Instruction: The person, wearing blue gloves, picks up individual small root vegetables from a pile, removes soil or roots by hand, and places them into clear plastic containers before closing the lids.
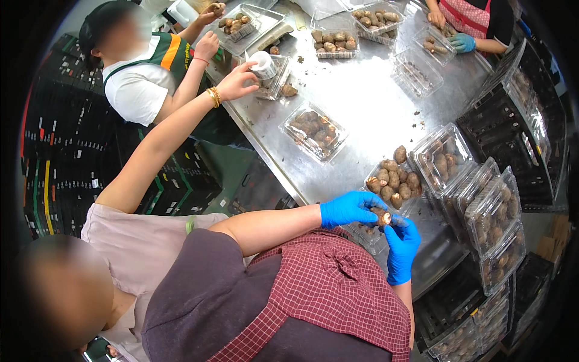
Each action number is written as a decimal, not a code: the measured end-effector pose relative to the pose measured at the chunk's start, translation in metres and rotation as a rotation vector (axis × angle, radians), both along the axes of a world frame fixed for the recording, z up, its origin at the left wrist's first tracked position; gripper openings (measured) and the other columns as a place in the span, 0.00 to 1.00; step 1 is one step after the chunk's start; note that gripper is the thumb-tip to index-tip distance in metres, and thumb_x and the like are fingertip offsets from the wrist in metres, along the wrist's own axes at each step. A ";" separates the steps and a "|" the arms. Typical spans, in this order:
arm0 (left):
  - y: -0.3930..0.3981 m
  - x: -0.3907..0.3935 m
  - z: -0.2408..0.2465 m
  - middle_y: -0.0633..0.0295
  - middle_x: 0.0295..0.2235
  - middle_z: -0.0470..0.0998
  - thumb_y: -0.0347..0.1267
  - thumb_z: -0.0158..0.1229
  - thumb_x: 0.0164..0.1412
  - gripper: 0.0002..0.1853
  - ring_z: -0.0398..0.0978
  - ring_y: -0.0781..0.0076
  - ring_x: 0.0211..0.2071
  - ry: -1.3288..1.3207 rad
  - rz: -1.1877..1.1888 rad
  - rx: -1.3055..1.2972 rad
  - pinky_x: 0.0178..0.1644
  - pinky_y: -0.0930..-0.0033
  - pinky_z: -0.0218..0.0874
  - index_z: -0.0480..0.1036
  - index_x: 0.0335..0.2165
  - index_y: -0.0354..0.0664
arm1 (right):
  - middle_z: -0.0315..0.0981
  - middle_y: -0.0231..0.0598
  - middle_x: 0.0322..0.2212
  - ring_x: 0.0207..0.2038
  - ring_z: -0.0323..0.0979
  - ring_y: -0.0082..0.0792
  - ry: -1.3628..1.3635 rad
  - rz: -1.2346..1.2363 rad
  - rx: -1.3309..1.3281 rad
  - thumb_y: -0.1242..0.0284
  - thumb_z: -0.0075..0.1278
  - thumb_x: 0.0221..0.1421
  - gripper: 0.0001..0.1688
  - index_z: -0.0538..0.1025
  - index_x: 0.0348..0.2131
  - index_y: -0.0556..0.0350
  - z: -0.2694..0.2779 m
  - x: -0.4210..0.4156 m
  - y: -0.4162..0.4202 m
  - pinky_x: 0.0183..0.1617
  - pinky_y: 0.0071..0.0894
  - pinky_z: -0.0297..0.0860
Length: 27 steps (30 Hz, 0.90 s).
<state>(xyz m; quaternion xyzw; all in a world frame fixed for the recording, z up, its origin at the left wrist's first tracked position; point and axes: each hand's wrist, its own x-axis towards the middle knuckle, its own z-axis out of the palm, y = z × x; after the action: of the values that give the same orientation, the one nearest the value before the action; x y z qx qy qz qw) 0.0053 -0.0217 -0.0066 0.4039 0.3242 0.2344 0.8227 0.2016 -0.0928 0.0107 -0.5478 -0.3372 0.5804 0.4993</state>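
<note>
My left hand [350, 209], in a blue glove, grips a small brown taro corm [378, 216] with a pale cut end. My right hand [402, 251], also gloved in blue, pinches the same corm from the other side with thumb and fingers. Just beyond my hands, a heap of taro corms [393, 180] fills an open clear plastic clamshell box, whose base is mostly hidden. Part of another clear plastic box [371, 242] shows beneath my hands, against my checked apron.
Filled clamshell boxes [491, 217] are stacked at the right of the steel table [362, 99]. A closed box of taro [315, 131] lies farther left. A co-worker's bare arm [158, 145] reaches across to a white roll [263, 65]. Other people work at the far edge. Black crates [511, 135] stand right.
</note>
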 end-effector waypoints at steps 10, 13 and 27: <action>0.000 0.007 -0.006 0.59 0.46 0.74 0.26 0.60 0.57 0.21 0.72 0.71 0.47 0.059 0.068 0.007 0.52 0.68 0.65 0.68 0.49 0.38 | 0.72 0.37 0.33 0.34 0.74 0.28 -0.141 -0.057 0.107 0.85 0.54 0.52 0.07 0.75 0.34 0.62 -0.002 -0.006 -0.003 0.38 0.27 0.73; 0.002 0.004 -0.005 0.57 0.46 0.74 0.24 0.60 0.55 0.21 0.72 0.70 0.47 -0.048 0.114 -0.080 0.51 0.67 0.66 0.69 0.48 0.38 | 0.71 0.37 0.31 0.32 0.74 0.26 -0.163 0.033 0.122 0.83 0.52 0.54 0.04 0.74 0.32 0.63 -0.005 -0.006 0.000 0.36 0.24 0.71; 0.002 0.009 0.016 0.57 0.49 0.69 0.20 0.60 0.52 0.30 0.71 0.66 0.49 0.099 0.084 -0.030 0.53 0.64 0.66 0.62 0.54 0.40 | 0.73 0.38 0.34 0.30 0.74 0.26 0.114 -0.029 -0.071 0.78 0.49 0.59 0.08 0.73 0.39 0.63 -0.002 -0.004 0.004 0.34 0.23 0.73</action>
<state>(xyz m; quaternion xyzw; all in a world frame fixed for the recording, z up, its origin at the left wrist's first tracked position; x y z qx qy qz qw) 0.0142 -0.0192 0.0096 0.3887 0.3847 0.2438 0.8009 0.1974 -0.0889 0.0085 -0.5363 -0.2794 0.6148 0.5063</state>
